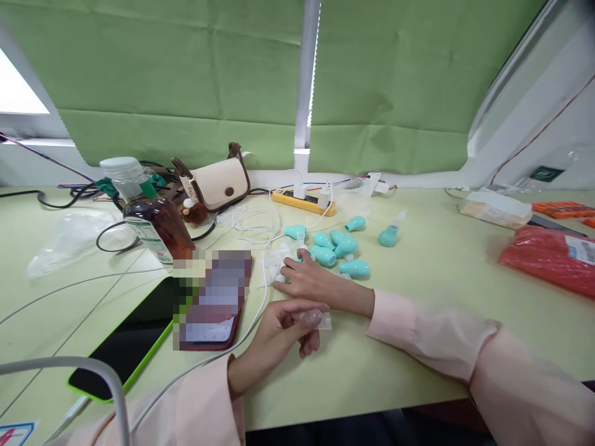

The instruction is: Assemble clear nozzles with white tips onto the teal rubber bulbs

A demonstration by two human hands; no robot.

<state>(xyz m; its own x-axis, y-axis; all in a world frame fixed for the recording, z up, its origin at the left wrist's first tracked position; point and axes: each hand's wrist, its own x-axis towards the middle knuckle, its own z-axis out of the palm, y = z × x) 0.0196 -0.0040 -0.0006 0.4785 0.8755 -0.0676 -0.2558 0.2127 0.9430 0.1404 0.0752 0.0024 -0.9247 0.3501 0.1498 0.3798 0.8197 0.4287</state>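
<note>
About nine teal bulb-shaped pieces (pixel 354 268) lie right of centre on the tabletop (pixel 418 272); one is partly hidden by the right hand, so the count may be off. Eight sit in a loose cluster, several touching, while one stands apart to the right with a clear tip pointing up.

The right hand (pixel 309 279) is partly open, fingers spread and bent over small white pieces (pixel 279 272) and clear plastic at the cluster's left side; whether it grips any, I cannot tell. The left hand (pixel 290 325), nearer the front edge, is half curled, its thumb close to the index finger, with one bit of clear film (pixel 325 320) showing beside the fingers — whether pinched or only touching is unclear.

To the left lie two phones: a black one with a green edge (pixel 132 334) and a red-edged one (pixel 216 303), its lit screen mostly pixelated. Beyond them are one white-capped bottle (pixel 160 226) with brown contents and one cream handbag (pixel 220 184). One yellow power strip (pixel 288 199) holds two white plugs (pixel 324 198) near the back edge.

By the right edge are one red package (pixel 548 257) and one white box (pixel 495 207) — the bottle's label, the package's label and the box's print are all too small or blurred to read.
</note>
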